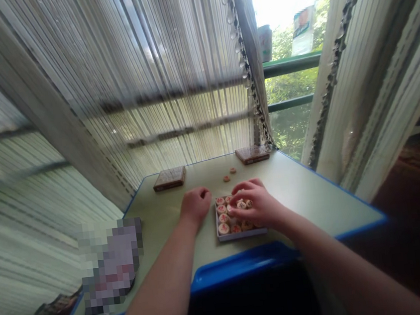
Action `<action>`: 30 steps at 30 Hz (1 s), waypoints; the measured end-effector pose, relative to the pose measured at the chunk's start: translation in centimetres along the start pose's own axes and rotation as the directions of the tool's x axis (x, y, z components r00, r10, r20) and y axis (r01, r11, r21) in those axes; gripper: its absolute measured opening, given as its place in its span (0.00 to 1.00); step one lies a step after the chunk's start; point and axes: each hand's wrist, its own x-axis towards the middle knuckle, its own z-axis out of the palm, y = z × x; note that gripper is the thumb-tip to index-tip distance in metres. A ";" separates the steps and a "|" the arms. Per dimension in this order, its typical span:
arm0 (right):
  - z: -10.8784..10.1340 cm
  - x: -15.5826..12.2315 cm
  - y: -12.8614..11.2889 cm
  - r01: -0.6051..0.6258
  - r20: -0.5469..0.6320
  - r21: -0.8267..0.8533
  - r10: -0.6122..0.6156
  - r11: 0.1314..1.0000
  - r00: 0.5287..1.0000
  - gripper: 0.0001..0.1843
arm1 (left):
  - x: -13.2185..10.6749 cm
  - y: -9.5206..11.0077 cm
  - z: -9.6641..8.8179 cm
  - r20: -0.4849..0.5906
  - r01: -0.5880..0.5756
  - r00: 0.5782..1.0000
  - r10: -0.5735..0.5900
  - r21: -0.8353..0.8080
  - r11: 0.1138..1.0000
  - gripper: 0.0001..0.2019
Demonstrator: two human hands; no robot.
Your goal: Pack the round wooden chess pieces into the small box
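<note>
A box [224, 237] of round pieces [223, 218] is set beneath the right hand [246, 203], just right of the left hand [196, 203]. The right fingers are half curled; whether a piece is gripped cannot be told. The left is curled into a loose fist, its inside hidden. Beyond both, two discs [226, 179] are seen.

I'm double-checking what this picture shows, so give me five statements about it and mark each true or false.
1. The right hand is over the tray of round pieces. True.
2. The left hand is inside the tray. False: it is outside, to the tray's left.
3. Two loose pieces lie on the table beyond the tray. True.
4. The table's edging is red. False: it is blue.
5. Two flat boxes lie toward the table's far edge. True.
</note>
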 end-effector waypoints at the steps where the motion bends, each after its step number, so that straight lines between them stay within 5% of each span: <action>1: 0.3 -0.5 -0.1 0.005 0.024 -0.009 -0.005 1.000 1.000 0.10 | 0.0 0.0 0.0 -0.001 -0.003 1.000 0.003 0.001 1.000 0.12; 19: 0.2 0.4 0.0 0.003 0.261 -0.078 0.017 0.997 0.965 0.10 | -0.1 0.2 0.1 0.027 0.010 1.000 -0.010 0.009 1.000 0.12; 30: -0.1 1.9 -0.7 0.133 0.369 -0.268 -0.026 0.954 0.929 0.07 | 0.2 0.1 0.4 0.014 0.006 1.000 -0.006 -0.014 1.000 0.11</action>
